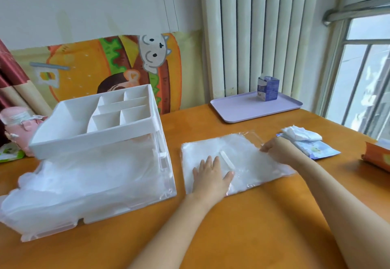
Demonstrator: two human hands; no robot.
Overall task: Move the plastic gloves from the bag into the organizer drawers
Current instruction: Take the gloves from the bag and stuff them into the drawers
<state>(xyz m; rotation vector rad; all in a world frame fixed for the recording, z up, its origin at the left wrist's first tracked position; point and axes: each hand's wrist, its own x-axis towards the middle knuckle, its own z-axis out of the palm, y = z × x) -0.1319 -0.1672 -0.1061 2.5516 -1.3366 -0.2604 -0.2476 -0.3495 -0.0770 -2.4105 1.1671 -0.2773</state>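
Left hand flat on glove bag, right hand pinching its far corner.

Left hand [212, 173] lies palm down, fingers [209, 161] spread, pinning the clear bag [242, 159] on the counter [242, 226]; plastic gloves [259, 164] lie inside, under and beyond those fingers. Right hand [276, 149] has fingers closed on the bag's far-right edge. Gloves look thin, light, limp and slippery, best pinched as a stack at the mouth. Left of the fingers, organizer [95, 142], its lower drawer [63, 195] pulled out and already holding film.
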